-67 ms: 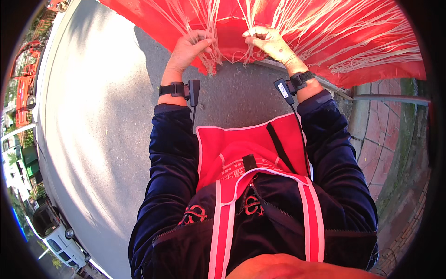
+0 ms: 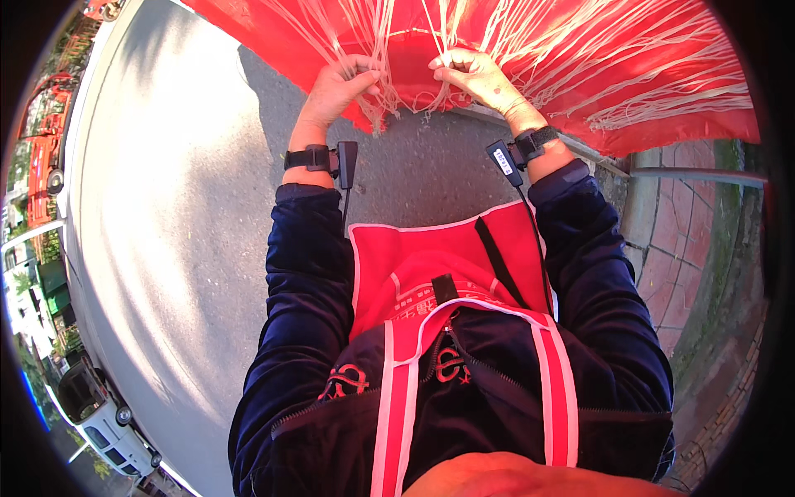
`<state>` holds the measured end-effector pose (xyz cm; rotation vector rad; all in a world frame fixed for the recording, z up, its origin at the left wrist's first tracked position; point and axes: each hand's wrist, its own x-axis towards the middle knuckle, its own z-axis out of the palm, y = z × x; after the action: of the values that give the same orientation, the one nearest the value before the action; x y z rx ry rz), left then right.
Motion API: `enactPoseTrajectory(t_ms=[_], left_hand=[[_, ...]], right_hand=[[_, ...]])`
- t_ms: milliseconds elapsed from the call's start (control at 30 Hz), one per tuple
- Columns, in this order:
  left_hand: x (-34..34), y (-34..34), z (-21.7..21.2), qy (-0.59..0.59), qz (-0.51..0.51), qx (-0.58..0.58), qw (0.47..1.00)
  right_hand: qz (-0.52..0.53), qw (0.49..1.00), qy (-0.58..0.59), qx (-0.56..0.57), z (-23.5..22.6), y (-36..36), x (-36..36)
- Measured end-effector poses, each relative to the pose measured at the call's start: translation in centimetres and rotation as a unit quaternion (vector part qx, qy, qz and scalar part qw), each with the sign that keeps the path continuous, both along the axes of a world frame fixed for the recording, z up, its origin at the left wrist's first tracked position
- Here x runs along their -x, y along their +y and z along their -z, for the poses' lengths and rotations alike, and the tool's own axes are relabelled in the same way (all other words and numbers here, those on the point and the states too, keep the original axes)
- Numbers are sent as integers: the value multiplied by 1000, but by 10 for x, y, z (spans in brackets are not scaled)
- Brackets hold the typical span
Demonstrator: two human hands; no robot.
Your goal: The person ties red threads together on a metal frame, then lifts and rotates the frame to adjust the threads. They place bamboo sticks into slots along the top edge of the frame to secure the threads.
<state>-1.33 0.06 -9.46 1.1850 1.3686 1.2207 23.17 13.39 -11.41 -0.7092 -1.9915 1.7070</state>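
Across the far side spreads a red cloth [image 2: 411, 68] with many pale strings [image 2: 563, 62] fanning over it toward its near edge. My left hand [image 2: 344, 80] is closed in a pinch, thumb against fingers, on a bundle of these strings, whose tangled ends hang below it. A short way to the right, my right hand [image 2: 470, 73] pinches a thinner group of strings between thumb and fingertips. The loose ends dangle just under the right fingers, over the cloth's near edge. More strings lie on the cloth to the right, out of my hands.
Grey pavement [image 2: 190, 215] stretches to the left and beneath my arms. A red apron [image 2: 447, 257] hangs from my front. On the right are a metal rail [image 2: 700, 175] and red paving [image 2: 683, 224]. A white vehicle [image 2: 112, 435] stands far left. Each wrist carries a strapped black device.
My right hand has shifted very slightly left with its strings. The left hand stays nearly in place.
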Motion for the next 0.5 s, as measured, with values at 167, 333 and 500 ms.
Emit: enactPoseTrajectory(t_ms=[167,333,500], left_hand=[[-19,5,25,-43,82,54,994],[-35,7,42,-14,118,132,984],[-33,6,47,-47,106,90,989]], right_hand=[[-57,996,-54,-36,26,-14,10],[-106,977,-145,-113,38,-21,5],[-82,995,-57,-12,39,-22,2]])
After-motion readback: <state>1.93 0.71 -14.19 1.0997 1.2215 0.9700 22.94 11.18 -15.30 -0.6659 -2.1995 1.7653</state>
